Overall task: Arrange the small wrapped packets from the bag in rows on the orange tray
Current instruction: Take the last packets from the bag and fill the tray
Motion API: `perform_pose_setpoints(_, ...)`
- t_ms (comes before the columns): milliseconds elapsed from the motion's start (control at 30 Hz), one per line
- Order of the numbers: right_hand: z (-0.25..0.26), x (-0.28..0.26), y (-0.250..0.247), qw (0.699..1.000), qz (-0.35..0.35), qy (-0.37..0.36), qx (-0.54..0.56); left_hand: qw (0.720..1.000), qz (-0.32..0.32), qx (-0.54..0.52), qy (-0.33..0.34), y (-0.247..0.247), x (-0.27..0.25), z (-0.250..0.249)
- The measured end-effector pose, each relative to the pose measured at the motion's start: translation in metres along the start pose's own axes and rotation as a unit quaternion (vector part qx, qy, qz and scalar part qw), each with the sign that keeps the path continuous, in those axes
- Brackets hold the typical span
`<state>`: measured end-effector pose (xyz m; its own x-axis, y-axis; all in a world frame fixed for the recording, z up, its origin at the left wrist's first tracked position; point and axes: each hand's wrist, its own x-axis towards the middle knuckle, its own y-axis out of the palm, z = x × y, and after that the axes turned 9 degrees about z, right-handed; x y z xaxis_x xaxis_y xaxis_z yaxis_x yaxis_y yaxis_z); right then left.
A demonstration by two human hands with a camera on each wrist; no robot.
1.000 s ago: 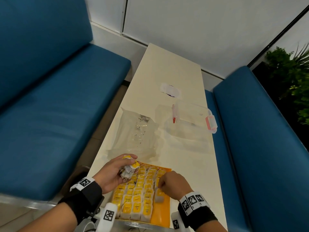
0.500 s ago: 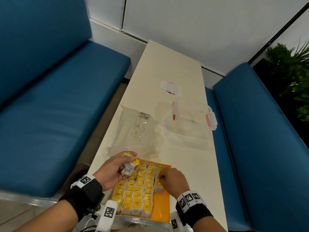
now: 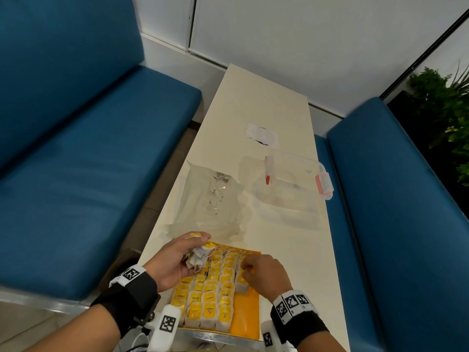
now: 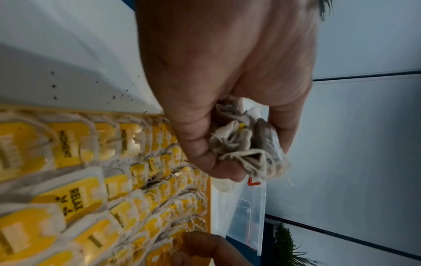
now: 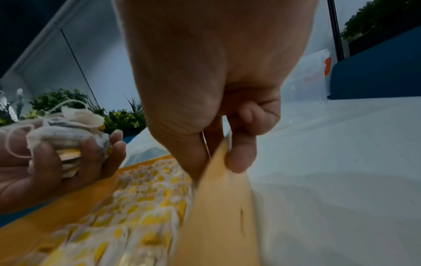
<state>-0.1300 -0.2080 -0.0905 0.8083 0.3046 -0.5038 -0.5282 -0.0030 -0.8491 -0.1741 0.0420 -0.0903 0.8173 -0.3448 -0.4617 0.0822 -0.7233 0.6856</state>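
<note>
Head view shows we've filled most of the orange tray (image 3: 247,316) at the tabletop's near edge, left hand (image 3: 170,264) grip bunching leftover packets (image 3: 196,257), right hand (image 3: 264,275) grip pinching one into the last row.

Packets (image 3: 210,295) in rows on tray (image 3: 247,316), bag (image 3: 210,199) behind tray, container (image 3: 291,189) right of bag

Yellow-tagged packets (image 3: 210,295) lie in rows on the orange tray (image 3: 247,316); the clear bag (image 3: 210,199) lies flat beyond.

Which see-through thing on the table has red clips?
The plastic box on the right; the limp bag beside it has none.
</note>
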Motion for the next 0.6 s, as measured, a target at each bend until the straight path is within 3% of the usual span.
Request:
perform_pose_setpoints(167,0.016,-0.024,-0.037,0.997,-0.077,0.001,0.009,1.0,0.0,0.012,-0.007,0.002,0.001,0.002)
perform_pose_setpoints(267,0.042,-0.032,-0.056,0.968,-0.111,-0.026,0.224,1.0,0.011,0.028,-0.003,0.007,0.002,0.003)
perform_pose_setpoints(400,0.069,-0.03,-0.065,0.899,-0.018,-0.055,0.434,0.998,0.033,0.049,0.012,0.013,0.004,0.005)
perform_pose_setpoints(467,0.074,-0.027,-0.062,0.904,-0.01,-0.06,0.423,0.998,0.038,0.048,0.017,0.014,0.006,0.006)
perform_pose_setpoints(600,0.076,-0.02,-0.052,0.925,-0.059,-0.06,0.372,0.997,0.037,0.063,0.022,0.017,0.006,0.006)
